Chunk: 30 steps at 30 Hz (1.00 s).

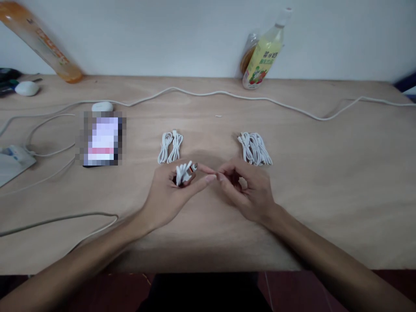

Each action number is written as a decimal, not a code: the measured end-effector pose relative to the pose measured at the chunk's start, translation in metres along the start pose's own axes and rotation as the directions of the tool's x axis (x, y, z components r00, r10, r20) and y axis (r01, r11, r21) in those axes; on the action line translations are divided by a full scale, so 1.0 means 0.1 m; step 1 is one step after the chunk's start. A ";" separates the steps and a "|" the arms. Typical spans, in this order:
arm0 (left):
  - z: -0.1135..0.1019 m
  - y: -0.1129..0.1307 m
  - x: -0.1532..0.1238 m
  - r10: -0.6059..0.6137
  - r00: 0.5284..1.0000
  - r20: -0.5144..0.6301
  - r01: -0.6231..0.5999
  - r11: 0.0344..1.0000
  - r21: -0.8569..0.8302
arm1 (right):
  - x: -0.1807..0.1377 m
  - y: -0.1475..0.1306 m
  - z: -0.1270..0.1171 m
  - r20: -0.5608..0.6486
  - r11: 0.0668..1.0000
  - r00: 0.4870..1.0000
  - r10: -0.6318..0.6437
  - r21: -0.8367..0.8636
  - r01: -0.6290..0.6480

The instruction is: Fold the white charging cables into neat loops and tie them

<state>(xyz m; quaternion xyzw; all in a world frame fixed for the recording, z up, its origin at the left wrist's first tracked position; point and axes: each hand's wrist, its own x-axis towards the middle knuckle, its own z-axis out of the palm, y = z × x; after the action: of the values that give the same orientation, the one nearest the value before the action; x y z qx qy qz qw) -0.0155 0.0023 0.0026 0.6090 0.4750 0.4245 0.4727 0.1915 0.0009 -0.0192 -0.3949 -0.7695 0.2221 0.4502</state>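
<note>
My left hand [173, 188] is closed around a coiled white USB cable [184, 172], whose metal plug points up and right. My left thumb and index finger reach toward my right hand [245, 188]. Its thumb and index finger are pinched together at the left fingertips, and whatever lies between them is too small to make out. Beyond my left hand lie two bundled white cables [170, 146] side by side. Past my right hand rests a group of several bundled white cables [255, 148].
A blurred-out phone [103, 141] lies at left, below a white earbud case [102, 107]. One long white cord [201, 93] crosses the wooden table [325, 173]. An orange bottle [48, 47] and a yellow-labelled bottle [264, 56] lean at the wall. Another cord [81, 215] lies front left.
</note>
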 end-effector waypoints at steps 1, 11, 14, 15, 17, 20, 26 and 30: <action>0.00 -0.01 0.00 0.053 0.999 -0.007 -0.053 0.997 0.047 | 0.00 0.00 0.00 0.000 1.000 1.000 0.012 0.004 -0.012; -0.01 -0.05 0.04 0.120 0.993 0.005 -0.120 0.990 0.078 | -0.02 0.02 0.01 0.025 0.997 0.998 -0.053 -0.048 0.054; -0.01 -0.03 0.05 0.063 0.998 0.023 -0.063 0.998 0.031 | -0.03 0.04 0.01 0.018 0.985 0.993 -0.119 -0.123 0.120; 0.00 -0.02 0.05 0.050 0.998 0.033 -0.051 0.998 0.023 | -0.03 0.05 0.01 0.011 0.980 0.991 -0.136 -0.146 0.136; 0.01 -0.01 0.06 0.032 0.998 0.055 -0.033 0.999 0.020 | -0.03 0.07 0.00 0.007 0.967 0.984 -0.176 -0.188 0.175; 0.02 0.00 0.06 0.015 0.996 0.089 -0.017 1.000 0.024 | -0.02 0.08 0.00 0.013 0.937 0.968 -0.252 -0.246 0.248; 0.03 -0.03 0.03 0.019 0.996 0.093 -0.021 0.999 0.024 | -0.02 0.04 0.05 -0.028 0.941 0.970 -0.243 -0.249 0.229; 0.03 -0.07 0.02 0.138 0.990 0.010 -0.139 0.982 0.125 | -0.03 0.00 0.07 -0.033 0.965 0.987 -0.155 -0.217 0.145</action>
<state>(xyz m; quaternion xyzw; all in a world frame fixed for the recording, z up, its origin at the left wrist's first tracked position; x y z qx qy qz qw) -0.0132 0.0044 -0.0043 0.6692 0.4567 0.4253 0.4033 0.1864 -0.0009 -0.0242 -0.3870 -0.8051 0.0933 0.4397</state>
